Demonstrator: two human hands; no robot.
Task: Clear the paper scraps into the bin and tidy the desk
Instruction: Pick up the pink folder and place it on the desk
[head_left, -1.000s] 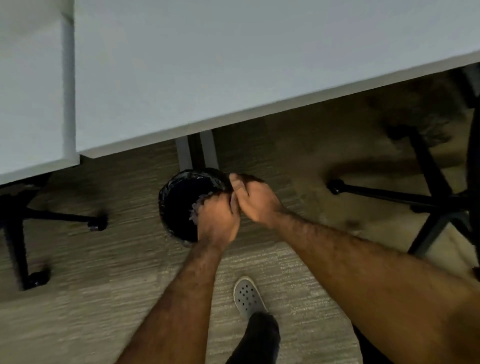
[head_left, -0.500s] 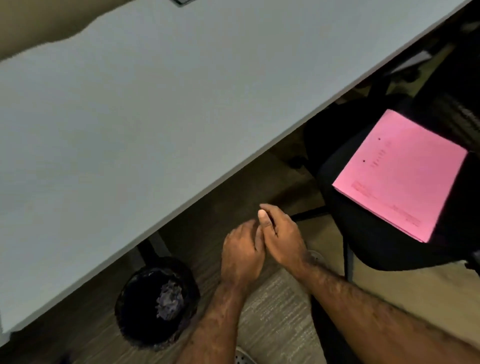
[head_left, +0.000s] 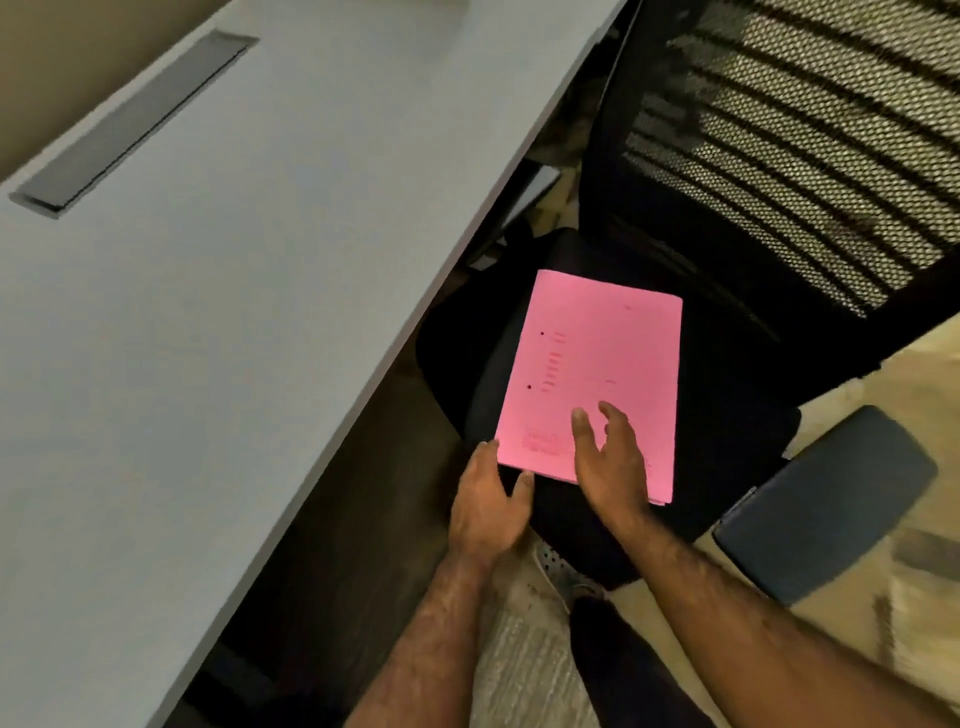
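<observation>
A stack of pink paper sheets (head_left: 592, 374) lies flat on the black seat of an office chair (head_left: 727, 405). My left hand (head_left: 488, 499) is at the stack's near left corner, fingers apart, thumb and fingertips touching its edge. My right hand (head_left: 610, 457) hovers over or rests on the near part of the top sheet with fingers spread. Neither hand has closed around the stack. The bin is out of view.
The pale grey desk (head_left: 234, 312) fills the left, with a dark cable slot (head_left: 130, 119) near its far edge. The chair's mesh back (head_left: 810, 145) rises at upper right and its armrest (head_left: 826, 504) juts out at right. My shoe (head_left: 561, 571) stands on the carpet below.
My view swung right from the black bin under the desk to the chair. Both hands left the bin, came apart and reached the pink stack.
</observation>
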